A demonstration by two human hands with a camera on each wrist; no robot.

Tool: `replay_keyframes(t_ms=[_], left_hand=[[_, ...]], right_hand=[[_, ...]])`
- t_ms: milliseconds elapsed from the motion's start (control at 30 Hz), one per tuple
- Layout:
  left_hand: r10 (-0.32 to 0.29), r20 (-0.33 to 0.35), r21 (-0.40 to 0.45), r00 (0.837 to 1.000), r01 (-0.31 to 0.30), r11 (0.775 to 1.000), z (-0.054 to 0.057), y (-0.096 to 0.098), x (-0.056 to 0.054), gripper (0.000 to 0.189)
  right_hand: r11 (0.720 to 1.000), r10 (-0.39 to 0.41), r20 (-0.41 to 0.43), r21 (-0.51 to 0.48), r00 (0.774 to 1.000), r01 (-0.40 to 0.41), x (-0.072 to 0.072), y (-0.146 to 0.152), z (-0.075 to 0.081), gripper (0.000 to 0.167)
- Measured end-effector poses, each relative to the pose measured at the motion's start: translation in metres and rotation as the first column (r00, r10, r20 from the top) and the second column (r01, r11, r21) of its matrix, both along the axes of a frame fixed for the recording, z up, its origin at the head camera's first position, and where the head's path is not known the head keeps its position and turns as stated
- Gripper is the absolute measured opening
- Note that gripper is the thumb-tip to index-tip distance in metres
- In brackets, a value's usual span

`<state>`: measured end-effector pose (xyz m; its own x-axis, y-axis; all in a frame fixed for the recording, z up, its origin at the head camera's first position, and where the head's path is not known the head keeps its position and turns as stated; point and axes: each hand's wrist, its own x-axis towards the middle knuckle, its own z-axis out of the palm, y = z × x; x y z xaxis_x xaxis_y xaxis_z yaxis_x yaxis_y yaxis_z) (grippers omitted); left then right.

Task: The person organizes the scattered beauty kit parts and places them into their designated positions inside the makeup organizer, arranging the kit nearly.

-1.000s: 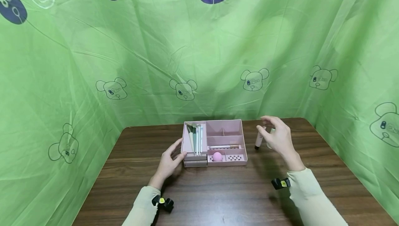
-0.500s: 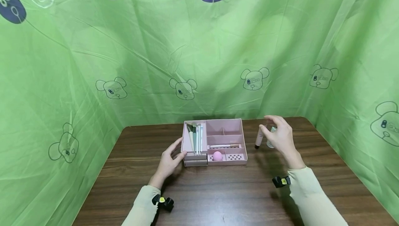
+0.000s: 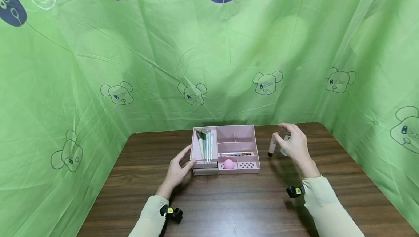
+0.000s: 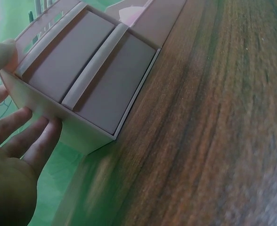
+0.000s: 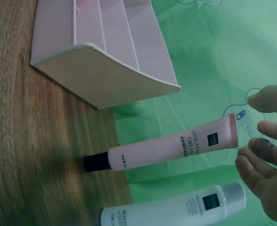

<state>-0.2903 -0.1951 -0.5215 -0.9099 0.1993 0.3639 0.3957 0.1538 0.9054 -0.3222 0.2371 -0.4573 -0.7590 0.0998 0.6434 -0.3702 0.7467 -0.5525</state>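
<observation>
My left hand (image 3: pixel 176 169) rests on the front left corner of a pink desk organizer (image 3: pixel 226 133). In the left wrist view, its thumb lies along the upper edge beside the drawers (image 4: pixel 70 54), and several extended fingers touch the side wall. On the right, my right hand (image 3: pixel 294 146) hovers around the top of a pink cream tube (image 5: pixel 176 148) that stands on its black cap. Between its loosely bent fingers (image 5: pixel 254 174) and the tube's flat end, a small gap shows in the right wrist view. A white bottle (image 5: pixel 176 212) stands beside the tube.
Makeup brushes (image 3: pixel 205 146) lie in the organizer's left tray. Its right side holds slim pen-like items (image 3: pixel 235 153) and a pink ball (image 3: pixel 228 164). The wooden table (image 3: pixel 229 208) backs onto a green printed curtain (image 3: pixel 222 66).
My right hand has shifted slightly right and away from the tube, uncovering more of the bottle, and its thumb and fingers have drawn a little closer. The left hand stays in place.
</observation>
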Motion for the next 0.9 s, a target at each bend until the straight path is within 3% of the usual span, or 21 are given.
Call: replay_keyframes(t_ms=[900], left_hand=[[0.006,-0.015,-0.007,1.000,-0.006,1.000,0.001,0.000,0.000,0.058]], right_hand=[[0.999,-0.005,0.025,0.039,1.000,0.004,-0.008,0.003,-0.017,0.024]])
